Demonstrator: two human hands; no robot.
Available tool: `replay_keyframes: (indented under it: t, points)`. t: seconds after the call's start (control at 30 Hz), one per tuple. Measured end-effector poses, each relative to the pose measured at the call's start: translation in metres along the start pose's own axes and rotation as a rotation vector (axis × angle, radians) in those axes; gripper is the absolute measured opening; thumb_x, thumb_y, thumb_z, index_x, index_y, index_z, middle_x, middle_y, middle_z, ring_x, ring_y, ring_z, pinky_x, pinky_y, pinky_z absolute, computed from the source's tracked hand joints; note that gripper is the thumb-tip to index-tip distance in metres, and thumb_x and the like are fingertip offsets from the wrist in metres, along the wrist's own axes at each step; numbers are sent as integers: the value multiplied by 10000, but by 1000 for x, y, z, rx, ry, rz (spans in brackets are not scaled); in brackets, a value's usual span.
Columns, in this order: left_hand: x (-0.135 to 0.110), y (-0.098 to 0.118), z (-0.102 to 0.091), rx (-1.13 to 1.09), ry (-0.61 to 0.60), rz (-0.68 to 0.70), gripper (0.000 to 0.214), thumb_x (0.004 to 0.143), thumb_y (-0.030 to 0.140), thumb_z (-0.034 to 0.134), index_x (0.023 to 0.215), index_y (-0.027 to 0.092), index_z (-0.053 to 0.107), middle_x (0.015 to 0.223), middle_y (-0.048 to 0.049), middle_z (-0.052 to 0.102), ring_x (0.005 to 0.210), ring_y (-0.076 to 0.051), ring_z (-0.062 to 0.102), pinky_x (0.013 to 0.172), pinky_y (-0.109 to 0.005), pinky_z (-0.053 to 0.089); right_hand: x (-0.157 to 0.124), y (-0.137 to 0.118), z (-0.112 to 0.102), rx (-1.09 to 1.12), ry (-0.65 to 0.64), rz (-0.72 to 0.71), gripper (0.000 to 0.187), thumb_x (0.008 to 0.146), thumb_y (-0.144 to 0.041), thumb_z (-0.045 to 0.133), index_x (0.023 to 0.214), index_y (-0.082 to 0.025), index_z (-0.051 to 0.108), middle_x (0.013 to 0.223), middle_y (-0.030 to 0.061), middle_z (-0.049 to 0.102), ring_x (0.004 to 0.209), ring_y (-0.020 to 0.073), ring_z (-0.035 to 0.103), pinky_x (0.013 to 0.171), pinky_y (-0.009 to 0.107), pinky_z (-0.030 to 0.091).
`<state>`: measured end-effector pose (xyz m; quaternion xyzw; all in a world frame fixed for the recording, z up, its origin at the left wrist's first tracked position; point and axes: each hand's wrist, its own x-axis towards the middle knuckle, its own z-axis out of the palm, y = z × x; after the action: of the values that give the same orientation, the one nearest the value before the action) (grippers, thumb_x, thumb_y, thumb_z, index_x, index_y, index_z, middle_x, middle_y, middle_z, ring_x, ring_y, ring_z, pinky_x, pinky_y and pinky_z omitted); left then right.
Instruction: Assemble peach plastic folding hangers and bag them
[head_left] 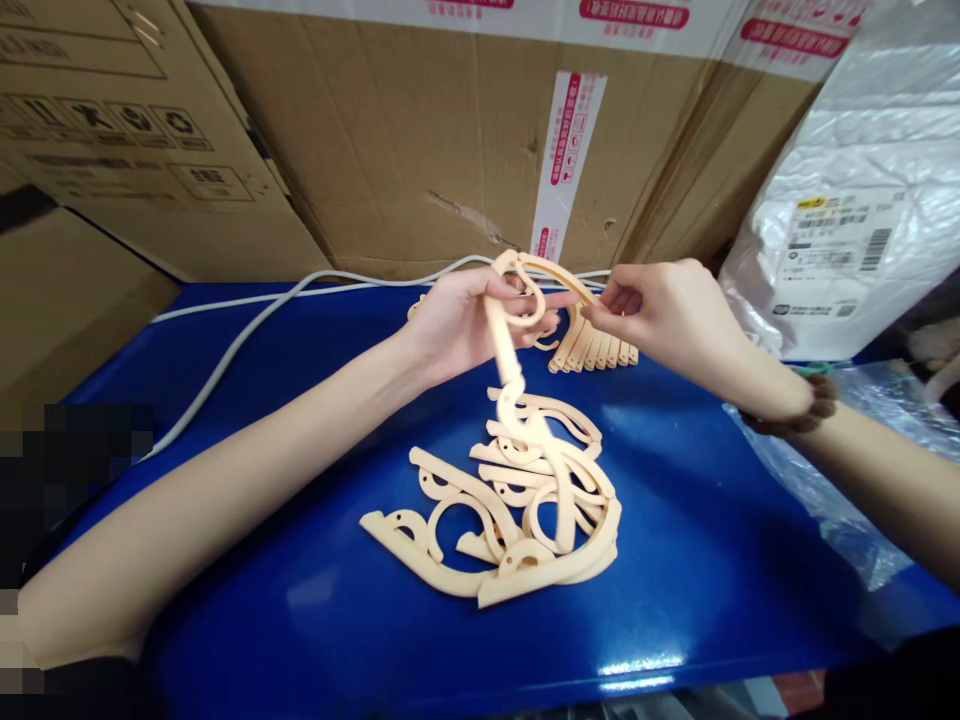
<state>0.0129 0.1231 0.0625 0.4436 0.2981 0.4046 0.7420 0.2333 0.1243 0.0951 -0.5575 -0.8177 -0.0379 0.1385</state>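
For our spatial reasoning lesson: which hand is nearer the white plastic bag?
Right. The right hand sits just left of the white plastic bag; the left hand, gripping the hanger, is farther left.

The hangers (517, 500) look like matt, smooth cream plastic. The blue desk (675, 560) is glossy and reflective. Behind stand rough brown cardboard boxes (420, 140) with shiny tape (566, 150), beside a crinkled white plastic bag (862, 180).

Bare forearms, brown bead bracelet (814, 410) on right wrist
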Motion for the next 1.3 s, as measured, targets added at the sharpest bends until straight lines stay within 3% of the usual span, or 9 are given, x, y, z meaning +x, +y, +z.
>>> replay_keyframes:
  t: [0.13,0.27,0.43,0.53,0.7,0.9,1.0,1.17,1.3]
  points:
    - [1,3,0,-16,44,-107,94,783,158,462,850,188,523,701,-37,559,494,-92,441,452,-216,391,4,-2,3,-53,-24,-34,241,889,-374,580,794,-173,672,718,74,704,614,190,600,569,298,346]
    - [3,9,-3,46,-12,-126,59,850,192,513,792,191,511,611,37,386,393,-34,173,338,-189,168,8,-3,6,-97,-1,-47,271,912,-351,564,1045,-142,672,792,99,723,673,227,633,593,313,367]
    - [-1,15,-2,86,-137,-279,255,910,392,619,784,197,513,650,-7,521,360,0,173,313,-187,17,12,-10,5,-126,69,-165,359,1002,-343,431,1250,-131,583,1002,139,740,794,242,666,637,325,391]
    - [-4,16,-2,101,-164,-266,289,933,383,598,751,189,485,857,-75,649,377,6,241,316,-191,37,13,-14,4,-212,35,-223,351,1032,-310,351,1178,-131,615,1032,155,733,790,234,660,624,325,372]
    - [-2,11,2,198,-17,-141,199,922,324,571,788,185,526,880,-60,640,392,-1,242,341,-212,152,17,-16,8,-253,-38,-231,332,982,-166,339,1141,-114,626,900,139,725,691,211,625,596,317,333]
    - [-9,17,12,311,65,-19,88,923,268,556,920,180,555,833,-34,598,416,-11,248,365,-223,175,36,8,19,29,-216,-72,375,972,-210,383,660,-219,591,667,54,680,639,196,619,661,323,433]
    - [-12,26,9,292,86,-27,110,929,279,512,923,173,543,849,-43,595,417,-10,256,367,-214,202,38,24,30,-57,-174,21,371,985,-251,376,748,-182,654,764,111,722,697,228,663,672,345,453]
    - [-12,33,5,380,41,18,199,936,321,460,809,172,493,892,-68,591,424,-11,286,385,-222,222,33,31,52,-298,-186,93,400,988,-218,340,1172,4,618,923,285,727,815,340,708,658,388,473]
    - [-14,34,8,389,50,20,258,935,310,449,718,179,399,852,-61,580,410,5,248,370,-211,205,32,26,62,-314,-183,107,416,974,-175,333,1228,52,572,965,343,702,894,393,711,685,419,493]
